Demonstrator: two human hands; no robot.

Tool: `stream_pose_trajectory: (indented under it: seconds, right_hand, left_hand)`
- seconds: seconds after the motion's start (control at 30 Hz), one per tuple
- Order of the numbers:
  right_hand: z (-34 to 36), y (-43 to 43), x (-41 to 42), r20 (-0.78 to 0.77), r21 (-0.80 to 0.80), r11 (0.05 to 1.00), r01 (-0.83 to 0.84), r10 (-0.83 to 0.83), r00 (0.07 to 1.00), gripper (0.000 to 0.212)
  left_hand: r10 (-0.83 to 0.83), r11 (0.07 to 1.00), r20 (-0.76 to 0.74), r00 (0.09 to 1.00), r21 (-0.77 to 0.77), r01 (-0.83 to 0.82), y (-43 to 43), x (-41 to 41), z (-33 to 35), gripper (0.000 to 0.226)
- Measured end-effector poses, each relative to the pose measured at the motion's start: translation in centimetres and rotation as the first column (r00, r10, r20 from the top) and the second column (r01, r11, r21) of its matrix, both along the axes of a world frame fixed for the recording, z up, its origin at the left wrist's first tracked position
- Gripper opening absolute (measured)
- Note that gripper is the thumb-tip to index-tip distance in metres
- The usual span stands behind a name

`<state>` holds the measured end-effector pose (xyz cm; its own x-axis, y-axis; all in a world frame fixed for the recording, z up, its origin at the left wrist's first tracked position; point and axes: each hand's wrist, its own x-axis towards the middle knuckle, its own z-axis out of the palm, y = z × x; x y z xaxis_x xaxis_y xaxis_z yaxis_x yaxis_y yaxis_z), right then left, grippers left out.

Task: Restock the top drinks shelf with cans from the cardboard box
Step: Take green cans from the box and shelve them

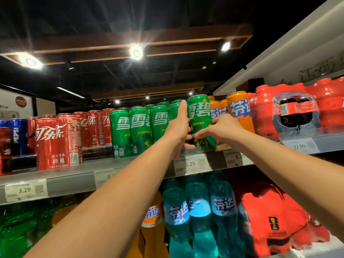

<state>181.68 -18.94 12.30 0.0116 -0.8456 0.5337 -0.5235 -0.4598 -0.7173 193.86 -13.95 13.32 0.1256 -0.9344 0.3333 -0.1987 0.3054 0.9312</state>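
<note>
Seating a tall green aluminium can point(200, 118) at the front of the grey metal top shelf point(70, 180), your left hand point(177, 127) and right hand point(224, 130) both grasp it, fingers point(188, 137) curled round its lower half. Next, stand it flat beside the green row point(139, 125), then let go.

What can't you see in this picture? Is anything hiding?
- Cardboard box: nowhere in the head view; it lies outside the frame.
- Bottom of the green can: covered by the left hand and right hand gripping it, so I cannot tell if it rests on the shelf.
- Rear green cans: mostly hidden behind the front row.
- Small print on the price label: blurred; only 3.29 reads.
</note>
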Motion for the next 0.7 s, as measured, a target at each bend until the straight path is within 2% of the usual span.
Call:
stream_pose_trajectory:
  seconds: [0.2,0.4,0.5,0.57,0.63,0.7]
  right_hand:
    - [-0.3,0.2,-0.2,-0.024,-0.021,0.999,-0.036,0.035,0.999,0.031]
    - [-0.4,0.8,-0.4,-0.045,-0.035,0.998,-0.048,0.046,0.998,0.039]
    - [-0.4,1.6,-0.9,-0.097,-0.029,0.998,-0.054,0.051,0.994,0.04]
    - [-0.4,2.8,-1.2,-0.195,-0.047,0.999,-0.008,-0.001,0.981,0.035]
    - [-0.5,4.4,-1.1,-0.329,-0.065,0.996,0.062,-0.08,0.941,0.037]
    - [-0.6,6.0,-0.8,-0.443,-0.077,0.991,0.113,-0.135,0.886,0.034]
  left_hand:
    - [0.022,1.0,-0.003,1.0,-0.001,-0.022,-0.2,-0.1,-0.1,0.081]
    - [0.032,0.999,0.026,0.999,-0.011,-0.032,0.3,-0.1,-0.2,0.078]
    - [0.09,0.995,0.136,0.987,-0.047,-0.084,0.8,0.1,-0.6,0.073]
    - [0.195,0.979,0.326,0.925,-0.125,-0.162,1.6,0.6,-0.8,0.068]
    - [0.304,0.951,0.541,0.784,-0.221,-0.216,2.5,1.5,-1.0,0.069]
    - [0.371,0.928,0.695,0.615,-0.29,-0.232,3.6,2.6,-1.3,0.064]
